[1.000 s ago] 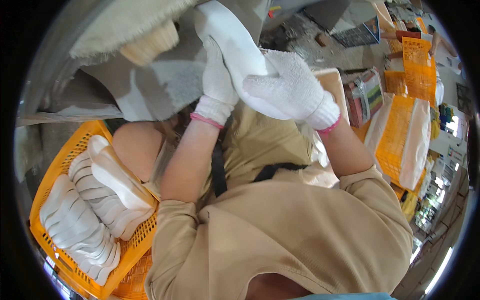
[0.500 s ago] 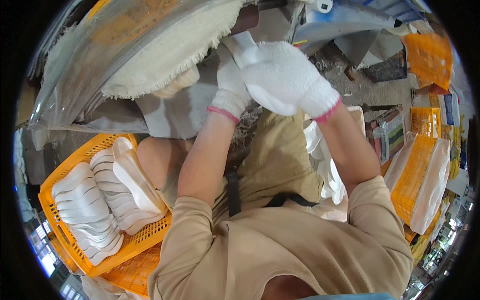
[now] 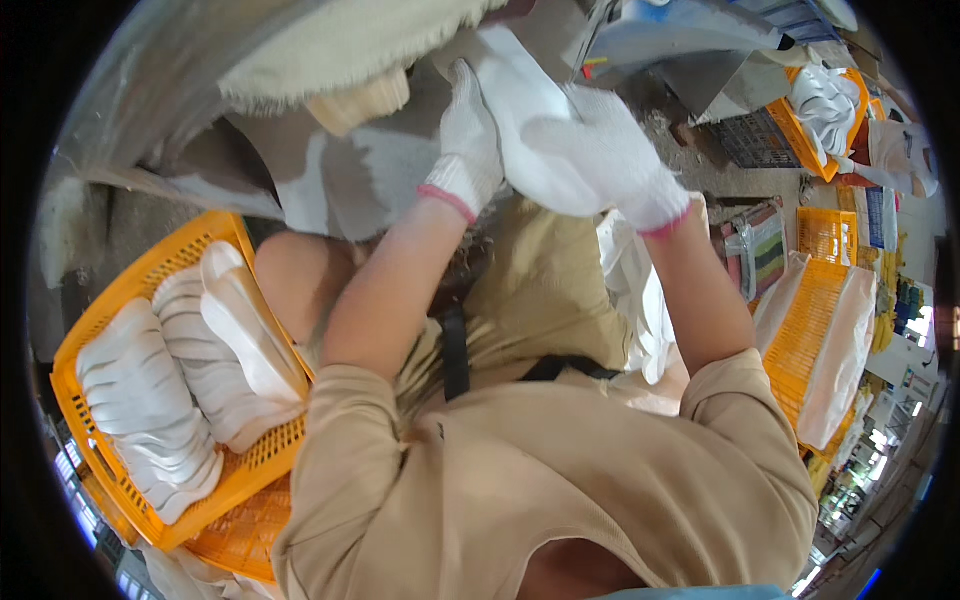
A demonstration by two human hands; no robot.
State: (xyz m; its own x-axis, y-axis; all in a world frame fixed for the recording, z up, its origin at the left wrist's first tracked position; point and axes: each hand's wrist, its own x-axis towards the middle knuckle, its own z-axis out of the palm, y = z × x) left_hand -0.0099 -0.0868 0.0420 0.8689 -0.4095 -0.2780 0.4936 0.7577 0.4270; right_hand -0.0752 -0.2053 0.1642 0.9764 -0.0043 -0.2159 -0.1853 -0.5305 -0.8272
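- The left hand (image 3: pixel 468 140), in a white knitted cotton glove with a pink-edged ribbed cuff, stands with fingers pressed together and laid flat along the left side of a white shoe sole (image 3: pixel 520 120).
- The right hand (image 3: pixel 605 155), in a matching glove, is curled over the sole's right side, fingers wrapped round it in a firm clasp.
- The white shoe sole is smooth, long and rounded at its ends; it is held raised between both gloves in front of the person, near the top middle of the view, tilted so that one end points up and left.
- Just above and left of it sits a buffing wheel (image 3: pixel 340 50), a thick cream disc with a frayed, fibrous rim, with a ribbed tan hub (image 3: pixel 360 100) beneath it. Whether the sole touches the wheel cannot be told.
- An orange plastic crate (image 3: pixel 120 310) with lattice walls lies at the person's left; inside it two rows of white soles (image 3: pixel 150 410), stacked on edge, fill it from wall to wall, and one sole (image 3: pixel 250 330) lies across the row nearer the person.
- The person wears a tan short-sleeved shirt (image 3: pixel 560 480) of plain soft cloth; both bare forearms rise from it.
- At the right, more orange lattice crates (image 3: pixel 810 330) stand, one with a white bag (image 3: pixel 845 350) draped along its edge.
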